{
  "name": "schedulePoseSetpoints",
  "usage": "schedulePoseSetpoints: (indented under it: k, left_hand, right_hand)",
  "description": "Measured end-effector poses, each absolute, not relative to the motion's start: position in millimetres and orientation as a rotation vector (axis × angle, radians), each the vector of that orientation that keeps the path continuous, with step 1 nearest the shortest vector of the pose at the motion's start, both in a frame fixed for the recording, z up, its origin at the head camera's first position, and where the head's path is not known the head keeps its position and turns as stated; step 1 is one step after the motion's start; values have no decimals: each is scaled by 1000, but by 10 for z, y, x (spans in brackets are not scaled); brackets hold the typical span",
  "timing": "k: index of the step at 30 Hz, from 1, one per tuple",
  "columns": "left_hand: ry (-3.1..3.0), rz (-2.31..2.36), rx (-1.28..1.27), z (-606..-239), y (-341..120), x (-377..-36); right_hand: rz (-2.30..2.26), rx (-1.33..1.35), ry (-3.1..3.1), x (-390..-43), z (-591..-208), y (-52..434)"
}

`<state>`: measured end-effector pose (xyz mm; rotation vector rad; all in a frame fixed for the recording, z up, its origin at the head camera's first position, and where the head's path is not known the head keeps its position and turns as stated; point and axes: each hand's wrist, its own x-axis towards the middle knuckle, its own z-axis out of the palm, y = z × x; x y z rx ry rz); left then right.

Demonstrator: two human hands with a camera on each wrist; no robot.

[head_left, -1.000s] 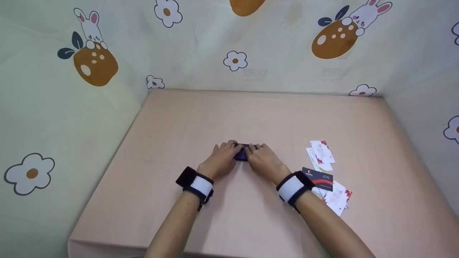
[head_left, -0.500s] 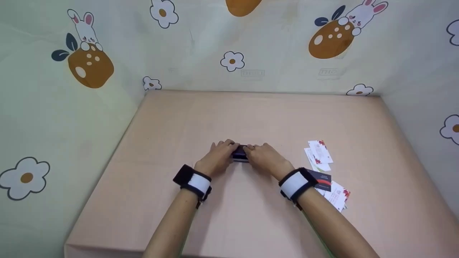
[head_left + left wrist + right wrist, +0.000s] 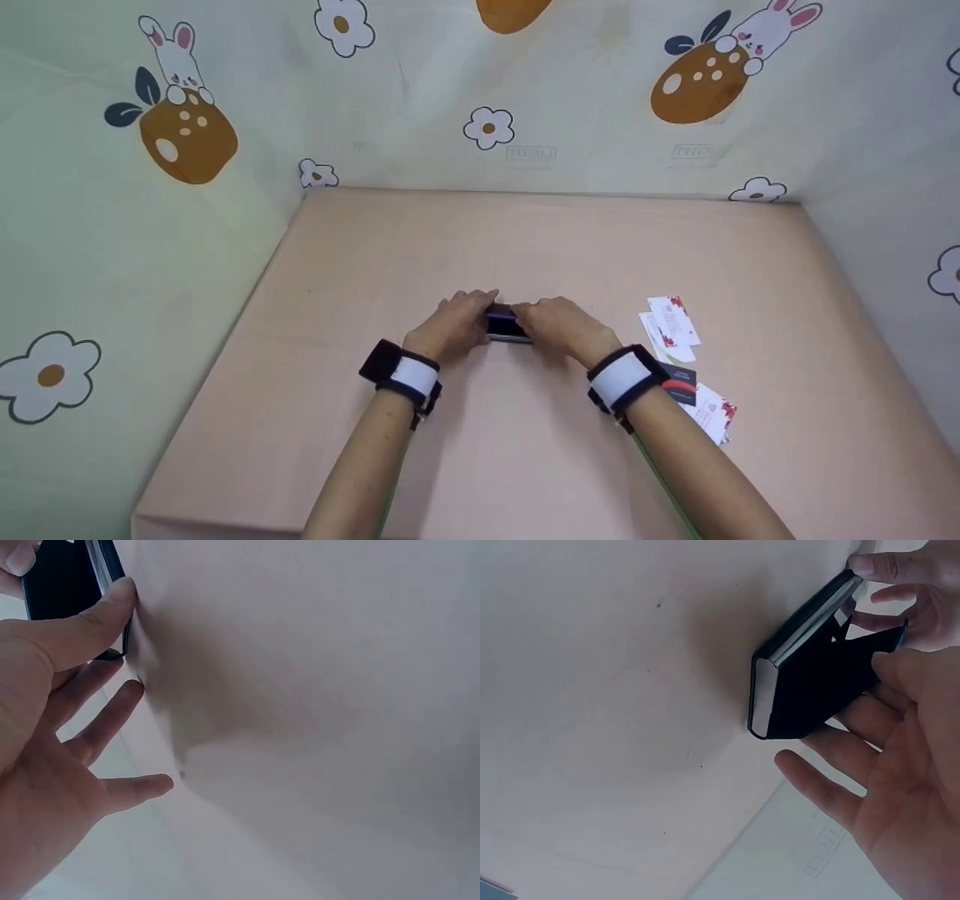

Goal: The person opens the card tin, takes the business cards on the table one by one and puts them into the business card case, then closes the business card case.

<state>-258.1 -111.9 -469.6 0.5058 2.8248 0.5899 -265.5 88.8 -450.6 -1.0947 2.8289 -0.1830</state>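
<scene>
Mid-worktop point(image 3: 525, 465), left hand point(image 3: 448, 330) and right hand point(image 3: 559, 326) pinch the dark card case point(image 3: 810, 682) between them, lifted slightly, other fingers spread loose. Light fingertip grip; it could slip, I reckon, scattering onto nearby cards point(image 3: 671, 326).

A small black card case point(image 3: 508, 327) with a silvery edge stands tilted, raised off the tabletop.
</scene>
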Motion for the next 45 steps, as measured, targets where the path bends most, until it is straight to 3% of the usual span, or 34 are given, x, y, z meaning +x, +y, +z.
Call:
schedulePoseSetpoints:
  k: [19, 35, 45]
  left_hand:
    - [2722, 703, 388, -4701, -1161, -2681]
    - [2667, 1081, 540, -4796, -1164, -2688]
    - [2608, 1192, 552, -4838, -1178, -2749]
  right_hand:
    - [-463, -790, 2571, -2940, -4393, 986]
    - [-782, -697, 2571, -3070, -4511, 962]
    - [-714, -582, 2804, -3082, -4594, 904]
